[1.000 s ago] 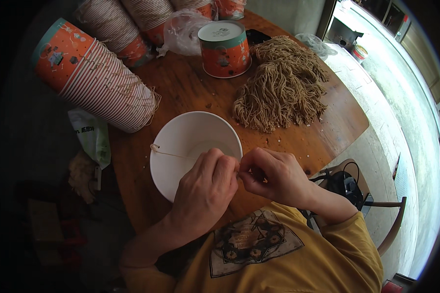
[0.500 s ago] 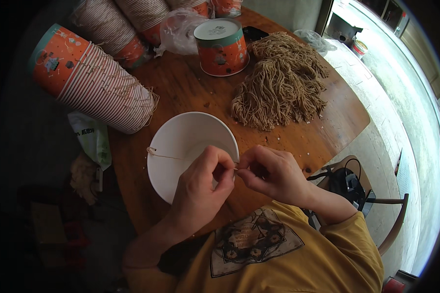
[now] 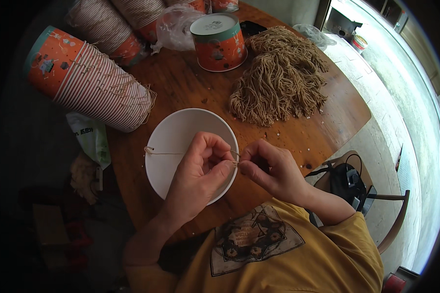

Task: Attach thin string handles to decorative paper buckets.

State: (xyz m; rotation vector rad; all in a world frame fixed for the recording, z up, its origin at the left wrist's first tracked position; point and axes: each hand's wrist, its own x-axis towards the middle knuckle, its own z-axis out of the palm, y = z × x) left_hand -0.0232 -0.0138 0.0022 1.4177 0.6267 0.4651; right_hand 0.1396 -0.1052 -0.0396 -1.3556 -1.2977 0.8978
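A white paper bucket (image 3: 162, 134) stands on the table before me, its open mouth facing up. A thin tan string (image 3: 167, 154) is looped through its left rim and runs across the inside toward the right rim. My left hand (image 3: 195, 173) reaches over the bucket, thumb and fingers pinching the string near the right rim. Just outside that rim, my right hand (image 3: 274, 168) pinches the same string close to the left fingertips. A small loop or twist of string shows between the hands; its exact form is too small to make out.
Beyond the bucket lies a heap of tan strings (image 3: 281, 78) on the wooden table (image 3: 190, 93). An upside-down orange bucket (image 3: 221, 49) stands beside it. A long stack of nested buckets (image 3: 102, 85) leans at the left. Clear plastic bags (image 3: 178, 29) lie at the back; a chair (image 3: 396, 219) stands right.
My left hand has risen slightly, its fingers opening out more above the thumb. A loop of string now shows between the hands at the rim. The view has shifted slightly.
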